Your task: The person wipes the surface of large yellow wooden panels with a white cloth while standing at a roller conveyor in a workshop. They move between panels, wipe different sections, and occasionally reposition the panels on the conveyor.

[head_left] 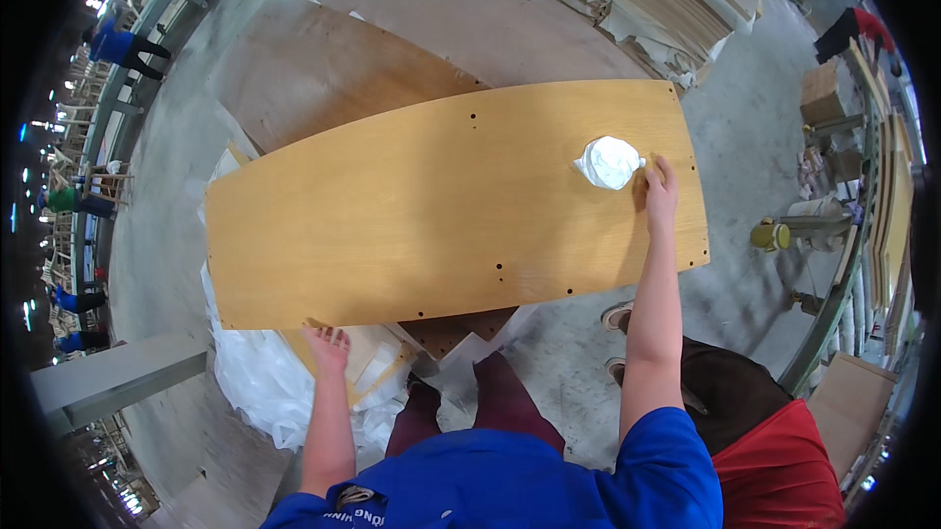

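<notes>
A large light-brown wooden panel (pixel 372 225) with a curved far edge and several dark holes lies across a stack in front of me. My left hand (pixel 327 347) is at its near left edge, fingers apart and fingertips by the edge. Toward the panel's right end, my right hand (pixel 662 198) reaches over the surface with its fingers stretched out and the thumb apart. Just left of those fingers sits a crumpled white bundle (pixel 609 163), like a cloth or bag, with a small nub toward my hand. Whether the fingertips touch the nub, I cannot tell.
More brown boards (pixel 343 68) lie beneath and beyond the panel. White plastic sheeting (pixel 260 377) is bunched at the lower left. A pile of boards (pixel 667 0) stands at the far right. Close on my right is a person in red (pixel 784 460). A yellow-green container (pixel 770 236) stands farther right.
</notes>
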Demonstrator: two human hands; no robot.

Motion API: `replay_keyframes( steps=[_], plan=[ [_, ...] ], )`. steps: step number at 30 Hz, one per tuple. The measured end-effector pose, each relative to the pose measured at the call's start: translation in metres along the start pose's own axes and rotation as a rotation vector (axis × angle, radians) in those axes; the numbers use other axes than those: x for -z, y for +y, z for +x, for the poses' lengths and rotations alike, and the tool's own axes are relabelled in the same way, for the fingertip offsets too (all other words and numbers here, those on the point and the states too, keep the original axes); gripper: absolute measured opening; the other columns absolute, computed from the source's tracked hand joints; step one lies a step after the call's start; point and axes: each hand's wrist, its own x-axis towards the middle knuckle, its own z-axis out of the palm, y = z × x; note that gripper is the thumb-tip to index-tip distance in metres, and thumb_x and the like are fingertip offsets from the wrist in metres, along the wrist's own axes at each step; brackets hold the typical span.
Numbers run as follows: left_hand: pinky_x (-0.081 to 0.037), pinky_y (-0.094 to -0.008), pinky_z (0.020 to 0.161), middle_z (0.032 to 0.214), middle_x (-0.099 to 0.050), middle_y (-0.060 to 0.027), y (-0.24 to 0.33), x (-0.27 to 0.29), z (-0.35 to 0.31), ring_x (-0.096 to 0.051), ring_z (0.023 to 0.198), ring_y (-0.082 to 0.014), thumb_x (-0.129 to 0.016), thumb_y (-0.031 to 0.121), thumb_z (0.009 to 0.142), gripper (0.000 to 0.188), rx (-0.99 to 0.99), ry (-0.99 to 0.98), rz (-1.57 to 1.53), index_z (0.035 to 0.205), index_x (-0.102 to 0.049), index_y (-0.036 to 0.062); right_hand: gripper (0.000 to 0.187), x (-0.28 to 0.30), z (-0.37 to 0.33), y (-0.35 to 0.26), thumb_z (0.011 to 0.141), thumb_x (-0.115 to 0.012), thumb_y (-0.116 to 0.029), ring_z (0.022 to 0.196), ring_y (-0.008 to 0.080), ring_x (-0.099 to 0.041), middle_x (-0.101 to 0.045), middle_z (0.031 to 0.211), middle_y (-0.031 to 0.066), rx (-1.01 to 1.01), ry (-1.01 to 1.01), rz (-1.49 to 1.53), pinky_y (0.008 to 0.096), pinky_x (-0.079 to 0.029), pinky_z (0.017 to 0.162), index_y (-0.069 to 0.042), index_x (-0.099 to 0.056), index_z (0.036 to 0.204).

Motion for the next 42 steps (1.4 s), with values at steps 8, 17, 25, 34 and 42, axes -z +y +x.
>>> replay_keyframes(
  steps=[8,17,25,34,42],
  plan=[
    [-0.047,-0.0450,0.088,0.127,-0.049,-0.0064,0.019,-0.030,0.026,-0.051,0.112,-0.0261,-0.035,0.064,0.090,0.066,-0.041,-0.050,-0.073,0.134,-0.039,0.0156,0.039,-0.003,0.031,-0.023,0.082,-0.063,-0.007,0.061,0.0101,-0.050,-0.055,0.078,0.0028,-0.038,-0.445,-0.420,0.0256,-0.039,0.051,-0.001,-0.052,0.119],
    [-0.042,-0.0480,0.095,0.125,-0.050,-0.0108,-0.080,-0.002,-0.007,-0.049,0.114,-0.0280,-0.034,0.064,0.091,0.064,0.207,-0.265,-0.205,0.133,-0.039,0.0155,0.045,-0.024,-0.076,-0.033,0.083,-0.051,-0.018,0.113,0.0319,-0.054,-0.054,0.123,0.0179,-0.422,-0.457,0.726,0.0538,-0.046,0.091,0.002,-0.047,0.124],
    [-0.052,-0.0359,0.072,0.107,-0.061,-0.0129,-0.082,0.013,-0.047,-0.063,0.082,-0.0238,-0.041,0.051,0.095,0.049,0.383,-0.767,0.429,0.114,-0.046,0.0070,0.040,-0.129,-0.251,-0.027,0.093,-0.043,-0.044,0.085,0.0231,-0.059,-0.063,0.101,0.0062,-0.618,-0.692,0.938,0.0359,-0.047,0.060,-0.011,-0.056,0.111],
    [-0.051,-0.0322,0.070,0.101,-0.064,-0.0102,-0.029,0.113,-0.030,-0.063,0.078,-0.0190,-0.047,0.037,0.094,0.028,0.198,-0.892,0.552,0.101,-0.049,0.0099,0.035,-0.222,-0.439,-0.007,0.092,-0.044,-0.042,0.063,0.0144,-0.049,-0.060,0.088,0.0039,-1.244,-0.925,1.086,0.0235,-0.033,0.043,-0.013,-0.060,0.103],
    [-0.051,-0.0312,0.065,0.095,-0.063,-0.0088,0.008,0.293,0.055,-0.062,0.073,-0.0180,-0.049,0.037,0.091,0.028,0.178,-0.556,0.455,0.100,-0.050,0.0098,0.046,-0.266,-0.555,-0.042,0.090,-0.047,-0.048,0.092,0.0266,-0.053,-0.055,0.110,0.0159,-1.200,-1.034,0.694,0.0285,-0.045,0.052,-0.014,-0.053,0.120]
  ],
)
